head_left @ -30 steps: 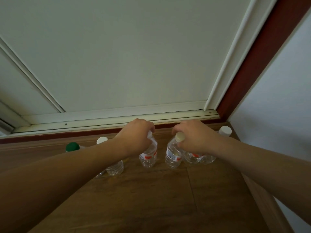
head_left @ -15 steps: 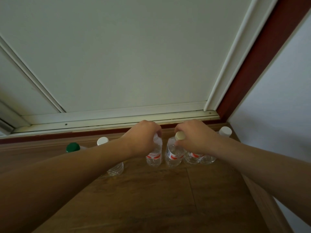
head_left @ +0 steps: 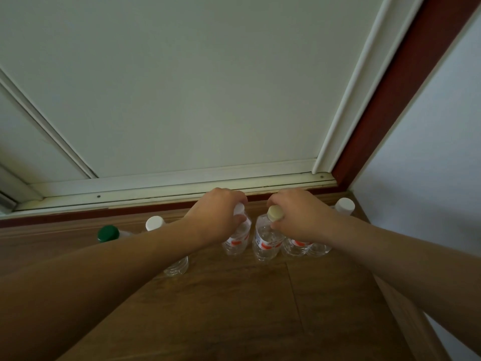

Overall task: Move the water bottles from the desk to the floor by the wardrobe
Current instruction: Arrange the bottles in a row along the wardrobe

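Observation:
Several clear water bottles stand in a row on the wooden floor (head_left: 234, 308) before the white wardrobe door (head_left: 182, 87). My left hand (head_left: 216, 217) grips the neck of a red-labelled bottle (head_left: 235, 243) that stands on the floor. My right hand (head_left: 299, 214) holds the neck of a bottle with a beige cap (head_left: 266, 243), close beside the first. Two more bottles (head_left: 304, 247) stand partly hidden under my right hand, one with a white cap (head_left: 345, 205). At the left, a white-capped bottle (head_left: 154, 223) and a green-capped bottle (head_left: 108, 233) stand behind my left forearm.
The wardrobe's sliding-door track (head_left: 169, 188) and a dark red base strip (head_left: 78, 213) run behind the bottles. A red-brown frame post (head_left: 390, 87) and a white wall (head_left: 429, 178) close the corner at the right. Bare floorboards lie in front of the row.
My left hand has carried its bottle rightward and set it beside the beige-capped bottle. My right hand has stayed nearly still on its bottle.

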Tool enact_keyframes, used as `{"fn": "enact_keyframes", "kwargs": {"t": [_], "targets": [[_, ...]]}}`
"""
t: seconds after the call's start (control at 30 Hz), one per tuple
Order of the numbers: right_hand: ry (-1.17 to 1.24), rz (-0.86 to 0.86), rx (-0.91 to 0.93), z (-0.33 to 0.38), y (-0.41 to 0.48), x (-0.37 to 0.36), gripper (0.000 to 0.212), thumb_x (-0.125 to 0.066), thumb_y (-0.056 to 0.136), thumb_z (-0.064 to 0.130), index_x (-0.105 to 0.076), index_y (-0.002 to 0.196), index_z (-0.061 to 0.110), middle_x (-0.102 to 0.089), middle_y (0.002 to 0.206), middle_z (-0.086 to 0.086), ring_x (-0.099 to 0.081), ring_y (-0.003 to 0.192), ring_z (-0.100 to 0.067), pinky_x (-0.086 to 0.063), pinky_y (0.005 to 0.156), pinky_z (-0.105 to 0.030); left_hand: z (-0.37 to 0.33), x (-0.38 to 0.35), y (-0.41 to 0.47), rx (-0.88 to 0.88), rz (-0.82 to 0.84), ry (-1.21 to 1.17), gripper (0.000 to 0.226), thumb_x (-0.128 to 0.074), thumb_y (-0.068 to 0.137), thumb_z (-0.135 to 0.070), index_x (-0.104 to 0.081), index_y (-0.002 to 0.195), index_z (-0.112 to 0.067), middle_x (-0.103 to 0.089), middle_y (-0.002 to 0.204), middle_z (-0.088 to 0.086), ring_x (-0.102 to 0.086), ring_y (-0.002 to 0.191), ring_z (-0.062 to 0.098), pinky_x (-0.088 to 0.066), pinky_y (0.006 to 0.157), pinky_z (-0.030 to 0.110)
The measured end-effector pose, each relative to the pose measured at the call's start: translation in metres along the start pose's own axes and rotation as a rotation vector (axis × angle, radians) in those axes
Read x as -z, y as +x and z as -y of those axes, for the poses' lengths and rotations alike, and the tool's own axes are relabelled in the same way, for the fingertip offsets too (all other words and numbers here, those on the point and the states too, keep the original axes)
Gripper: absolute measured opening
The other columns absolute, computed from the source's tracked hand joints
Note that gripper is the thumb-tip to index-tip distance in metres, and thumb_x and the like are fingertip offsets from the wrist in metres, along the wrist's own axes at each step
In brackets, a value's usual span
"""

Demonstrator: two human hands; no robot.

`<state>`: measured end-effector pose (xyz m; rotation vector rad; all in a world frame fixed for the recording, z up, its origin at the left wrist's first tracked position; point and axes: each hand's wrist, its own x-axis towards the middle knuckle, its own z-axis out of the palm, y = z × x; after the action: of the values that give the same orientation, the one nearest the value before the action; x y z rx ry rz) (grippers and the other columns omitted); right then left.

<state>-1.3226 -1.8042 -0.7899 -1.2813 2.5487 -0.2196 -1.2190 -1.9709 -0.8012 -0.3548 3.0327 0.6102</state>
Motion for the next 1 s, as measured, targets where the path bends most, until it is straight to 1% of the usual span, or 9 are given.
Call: {"fn": "enact_keyframes", "kwargs": {"t": [0.17,0.27,0.4,0.5,0.63,0.67,0.8,0.93,1.0], "targets": [[0.011,-0.003,0.003,-0.001,-0.001,-0.001,0.027,-0.067,0.087,0.030,-0.063,0.112,0.020,-0.062,0.104,0.004,-0.055,0.094,-0.014,-0.047,0.081,-0.031,-0.006,0.004,-0.002,0.006,0.060,-0.007,0.036,-0.062,0.085,-0.015,-0.064,0.118,-0.028,-0.065,0.116,-0.006,-0.059,0.103,0.013,-0.051,0.083,0.027],[0.026,-0.012,-0.009,-0.001,-0.001,-0.002,0.028,-0.068,0.087,0.032,-0.063,0.112,0.022,-0.062,0.104,0.005,-0.055,0.093,-0.013,-0.047,0.081,-0.031,-0.009,0.008,-0.004,0.006,0.092,-0.024,0.037,-0.062,0.082,-0.010,-0.067,0.114,-0.027,-0.065,0.114,-0.006,-0.059,0.103,0.013,-0.052,0.084,0.028],[0.036,-0.023,-0.018,-0.003,-0.001,-0.003,0.028,-0.069,0.085,0.036,-0.063,0.109,0.023,-0.059,0.098,0.008,-0.053,0.089,-0.011,-0.044,0.076,-0.029,-0.011,0.013,-0.005,0.002,0.130,-0.030,0.034,-0.065,0.080,-0.007,-0.070,0.108,-0.025,-0.065,0.111,-0.005,-0.060,0.101,0.014,-0.054,0.083,0.030],[0.039,-0.022,-0.027,-0.003,-0.002,-0.004,0.028,-0.069,0.085,0.037,-0.062,0.109,0.024,-0.060,0.100,0.008,-0.054,0.090,-0.012,-0.046,0.078,-0.030,-0.013,0.012,-0.006,-0.012,0.133,-0.031,0.030,-0.065,0.083,-0.011,-0.069,0.107,-0.026,-0.063,0.113,-0.007,-0.058,0.103,0.013,-0.052,0.085,0.028],[0.021,-0.017,-0.017,-0.001,-0.001,-0.004,0.026,-0.068,0.087,0.038,-0.062,0.108,0.023,-0.060,0.100,0.007,-0.054,0.091,-0.013,-0.046,0.080,-0.032,-0.013,0.006,-0.004,-0.061,0.108,0.006,0.013,-0.065,0.090,-0.026,-0.069,0.102,-0.029,-0.063,0.113,-0.008,-0.058,0.103,0.012,-0.050,0.088,0.030],[0.018,-0.017,-0.013,-0.001,-0.001,-0.004,0.026,-0.068,0.087,0.037,-0.062,0.108,0.023,-0.060,0.100,0.006,-0.054,0.091,-0.013,-0.046,0.079,-0.031,-0.013,0.005,-0.004,-0.066,0.107,0.009,0.014,-0.065,0.090,-0.027,-0.068,0.104,-0.029,-0.063,0.113,-0.007,-0.059,0.103,0.013,-0.050,0.088,0.030],[0.012,-0.026,-0.009,-0.002,-0.001,-0.005,0.026,-0.067,0.087,0.034,-0.062,0.110,0.022,-0.061,0.101,0.006,-0.054,0.091,-0.013,-0.047,0.079,-0.031,-0.012,0.001,-0.005,-0.050,0.076,0.000,0.033,-0.067,0.088,-0.028,-0.062,0.120,-0.026,-0.063,0.118,-0.006,-0.057,0.108,0.013,-0.048,0.090,0.029],[0.016,-0.019,-0.008,-0.002,-0.001,-0.005,0.023,-0.067,0.088,0.033,-0.062,0.108,0.023,-0.059,0.099,0.007,-0.053,0.090,-0.012,-0.043,0.077,-0.028,-0.010,0.001,-0.006,0.000,0.020,-0.009,0.031,-0.071,0.085,-0.037,-0.063,0.113,-0.026,-0.062,0.108,-0.006,-0.055,0.094,0.010,-0.043,0.078,0.024],[0.018,-0.017,-0.009,-0.002,-0.001,-0.004,0.023,-0.068,0.088,0.034,-0.061,0.107,0.023,-0.059,0.099,0.007,-0.053,0.090,-0.012,-0.042,0.076,-0.028,-0.011,0.002,-0.007,0.022,0.014,-0.024,0.030,-0.071,0.086,-0.037,-0.064,0.112,-0.025,-0.063,0.106,-0.006,-0.056,0.093,0.010,-0.044,0.078,0.023]]}}
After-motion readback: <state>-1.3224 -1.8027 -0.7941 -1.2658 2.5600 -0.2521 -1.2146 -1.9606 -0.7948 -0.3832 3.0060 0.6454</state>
